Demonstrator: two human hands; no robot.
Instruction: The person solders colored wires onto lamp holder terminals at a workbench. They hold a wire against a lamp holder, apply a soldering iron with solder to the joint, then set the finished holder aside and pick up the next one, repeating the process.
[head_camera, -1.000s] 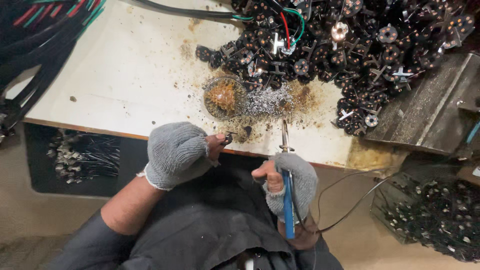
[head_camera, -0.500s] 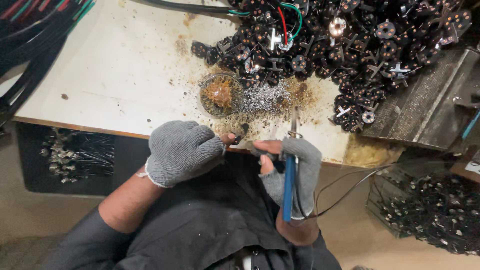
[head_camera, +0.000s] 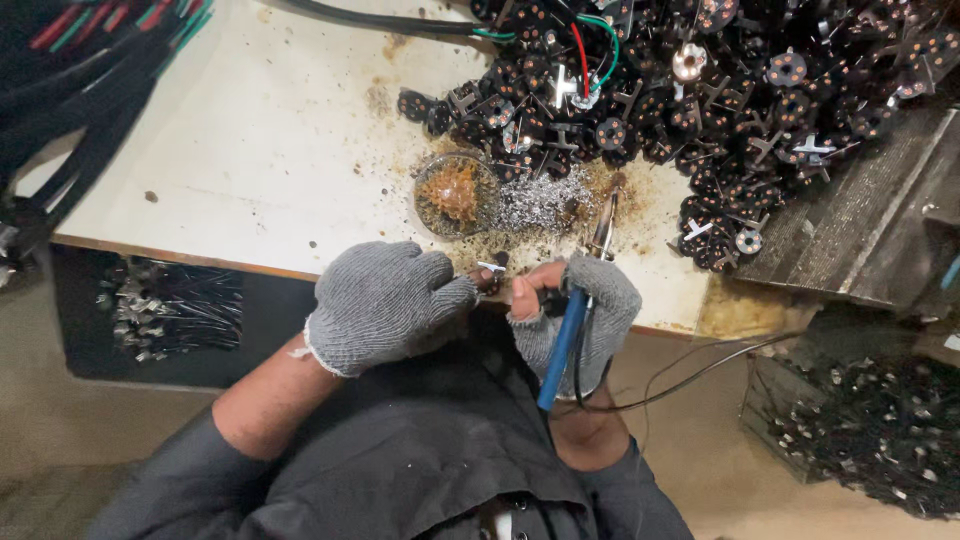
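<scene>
Right hand (head_camera: 575, 310) is clenching the blue iron (head_camera: 562, 345), long axis running up and away, tip (head_camera: 606, 215) over the table (head_camera: 250, 150). Left hand (head_camera: 385, 300) is pinching a small part (head_camera: 490, 270) just left of the right thumb. Since earlier, the iron is tilting further right, its tip nearing the solder scraps (head_camera: 540, 200) beside the flux dish (head_camera: 455, 195).

Two gloved hands, left (head_camera: 385, 300) and right (head_camera: 580, 310). One blue-handled soldering iron (head_camera: 563, 345). One round tin (head_camera: 455, 195) on the bench (head_camera: 250, 150). One heap of silver scraps (head_camera: 540, 203). Black round parts (head_camera: 760, 90): too many to count.
</scene>
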